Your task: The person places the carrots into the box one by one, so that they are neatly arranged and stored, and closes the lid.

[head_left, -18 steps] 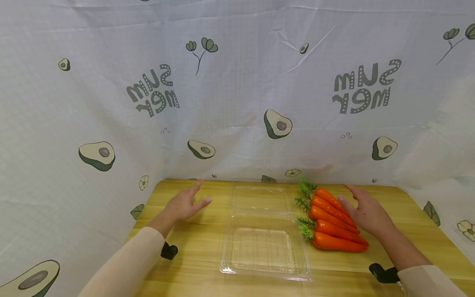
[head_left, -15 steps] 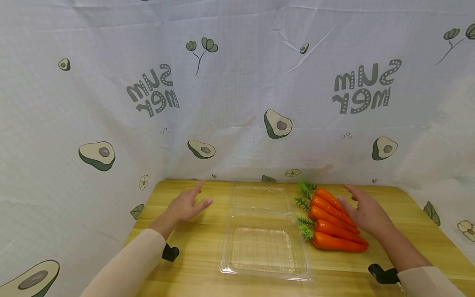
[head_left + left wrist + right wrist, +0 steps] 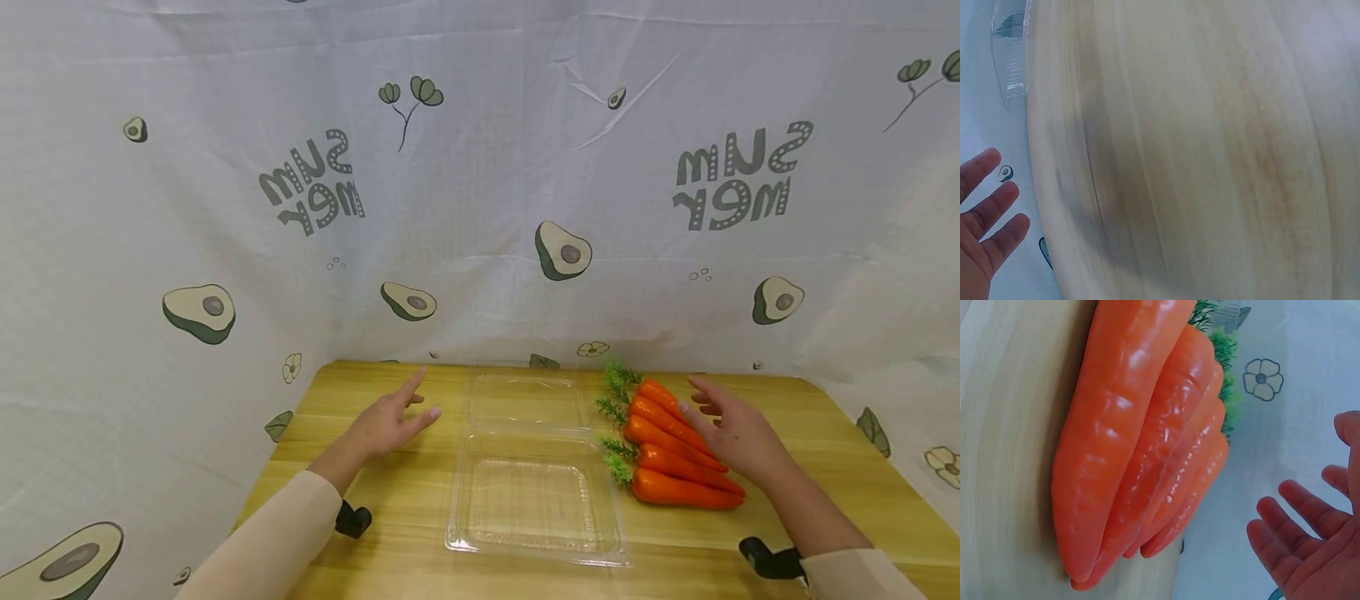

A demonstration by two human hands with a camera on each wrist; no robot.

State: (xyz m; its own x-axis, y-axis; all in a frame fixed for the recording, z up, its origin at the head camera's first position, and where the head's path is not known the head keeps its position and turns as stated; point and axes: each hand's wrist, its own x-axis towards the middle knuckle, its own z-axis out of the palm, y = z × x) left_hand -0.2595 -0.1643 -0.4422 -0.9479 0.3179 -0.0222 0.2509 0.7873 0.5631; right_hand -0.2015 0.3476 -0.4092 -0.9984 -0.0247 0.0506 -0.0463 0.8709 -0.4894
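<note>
Several orange carrots (image 3: 678, 492) with green leafy tops (image 3: 618, 468) lie side by side on the right of the table, tops facing left. Above their far right part hovers my right hand (image 3: 738, 433), fingers spread and holding nothing; the right wrist view shows it apart from the carrots (image 3: 1122, 425). Left of the carrots, a clear plastic clamshell box (image 3: 459, 500) lies unfolded, its lid (image 3: 525, 400) toward the back. My left hand (image 3: 384, 427) is over the table to the left of the box, fingers extended with nothing in them. Its fingers (image 3: 997, 203) also show in the left wrist view.
The wooden table (image 3: 390, 533) ends at a white curtain (image 3: 480, 208) printed with avocados and lettering, which also runs along both sides. Black straps or mounts (image 3: 352, 521) sit at both wrists.
My left hand has shifted slightly to the right, toward the box. My right hand has moved a little left over the carrots. Box and carrots stay in place.
</note>
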